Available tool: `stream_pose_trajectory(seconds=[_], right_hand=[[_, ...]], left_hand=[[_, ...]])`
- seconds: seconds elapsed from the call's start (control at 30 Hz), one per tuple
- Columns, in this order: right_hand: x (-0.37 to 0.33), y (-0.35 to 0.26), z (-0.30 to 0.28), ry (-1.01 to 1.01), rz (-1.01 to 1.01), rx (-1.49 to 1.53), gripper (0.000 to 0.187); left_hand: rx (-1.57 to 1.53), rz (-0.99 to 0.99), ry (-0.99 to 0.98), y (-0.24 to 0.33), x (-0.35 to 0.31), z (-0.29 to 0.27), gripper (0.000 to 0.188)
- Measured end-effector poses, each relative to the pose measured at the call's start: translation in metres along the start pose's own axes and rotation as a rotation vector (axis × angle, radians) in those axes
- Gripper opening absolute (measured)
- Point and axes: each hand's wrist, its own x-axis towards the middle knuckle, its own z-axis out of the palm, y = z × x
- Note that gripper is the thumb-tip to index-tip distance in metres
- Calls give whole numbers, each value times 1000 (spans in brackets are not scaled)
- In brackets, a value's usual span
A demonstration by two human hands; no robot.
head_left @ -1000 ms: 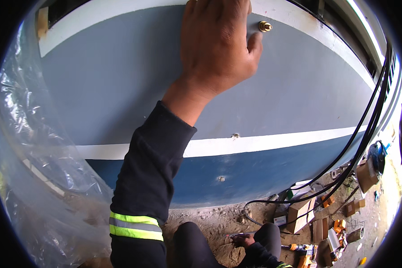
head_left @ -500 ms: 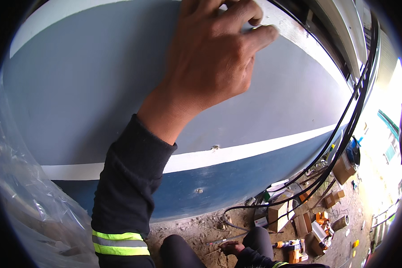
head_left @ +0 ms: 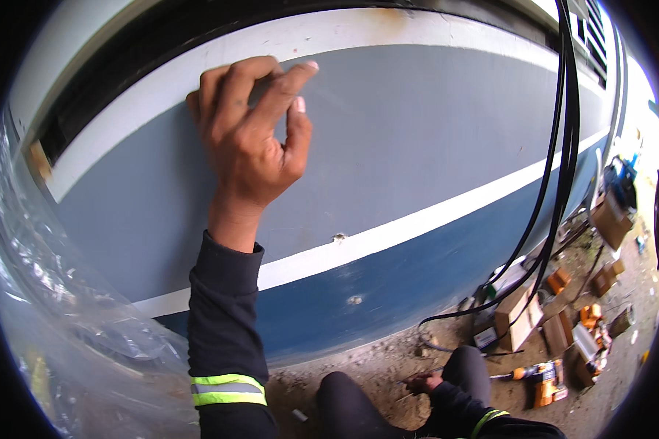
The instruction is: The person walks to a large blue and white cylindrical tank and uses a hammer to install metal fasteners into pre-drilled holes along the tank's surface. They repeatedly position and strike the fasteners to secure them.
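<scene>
We see the L hand [head_left: 252,139] raised in front of the grey wall [head_left: 417,124], which fills the ctr. Thumb & forefinger stand apart w/ wall showing btwn; the other fingers curl, tips partly hidden, & we can't tell if they touch the paint. R hand [head_left: 423,381] is low, near the R knee [head_left: 467,360], small & dark; we can't tell if it's spread, closed or holding anything. Both sleeves [head_left: 227,314] run off the bottom edge. Under the grey: white stripe [head_left: 410,222] w/ a chipped hole [head_left: 338,238] at its upper edge, then a blue band [head_left: 417,278], pt. covered by the L sleeve. Clear plastic sheet [head_left: 73,314], far L, is blurry & cut by the lens rim. Black cables [head_left: 560,124] at R, tops cut off. Orange drill [head_left: 546,384] lies near cardboard boxes [head_left: 518,318]; we can't sort the tiny far-R clutter.
</scene>
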Motion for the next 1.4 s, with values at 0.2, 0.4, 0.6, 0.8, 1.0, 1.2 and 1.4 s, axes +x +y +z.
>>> stream_pose_trajectory(seconds=[0.2, 0.4, 0.6, 0.8, 1.0, 1.2, 1.4], right_hand=[[-8, -12, 31, -10, -137, 24, 30], [-13, -24, 51, -19, -145, 36, 24], [-28, -42, 66, -39, -173, 8, 21], [-36, -44, 70, -38, -275, -60, 16], [-34, -35, 67, -114, -330, 60, 17], [-52, -61, 79, -12, -359, -383, 42], [-97, -164, 167, -22, -931, -450, 41]], left_hand=[[-115, -23, 9, 1, 3, 1, 42], [100, 114, -163, -3, 4, -2, 37], [63, 35, -201, 1, 5, 0, 31], [6, -36, -234, 5, 3, -2, 32], [-97, -57, -172, -1, 2, -5, 58], [-187, -94, -85, -13, -3, -5, 59], [-28, 167, -135, -33, 3, -9, 47]])
